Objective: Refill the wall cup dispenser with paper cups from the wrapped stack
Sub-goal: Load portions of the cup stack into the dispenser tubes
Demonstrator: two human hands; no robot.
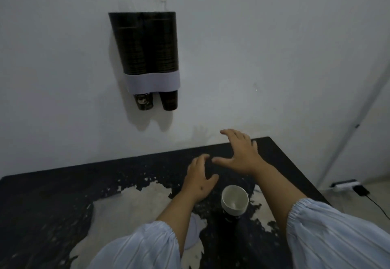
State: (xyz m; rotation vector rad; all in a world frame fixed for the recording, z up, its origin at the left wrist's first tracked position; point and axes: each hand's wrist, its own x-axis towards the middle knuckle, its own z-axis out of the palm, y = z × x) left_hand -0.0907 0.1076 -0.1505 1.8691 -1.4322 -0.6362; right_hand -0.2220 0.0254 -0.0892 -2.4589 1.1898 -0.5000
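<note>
The wall cup dispenser (145, 44) hangs on the white wall at the upper left. It has two dark tubes of stacked cups above a white band, and one dark cup pokes out below each tube. A single paper cup (234, 200), dark outside and white inside, stands upright on the table between my forearms. My left hand (199, 181) hovers just beyond it with fingers and thumb curved in a C; the dark table hides whether anything is in it. My right hand (242, 154) is spread wide above the table's far side and holds nothing. I cannot make out a wrapped stack.
The black table (52, 194) has worn pale patches and sits against the wall. A pale rounded object (193, 232) lies partly under my left forearm. On the floor at the right are a power strip (346, 185) and a black cable.
</note>
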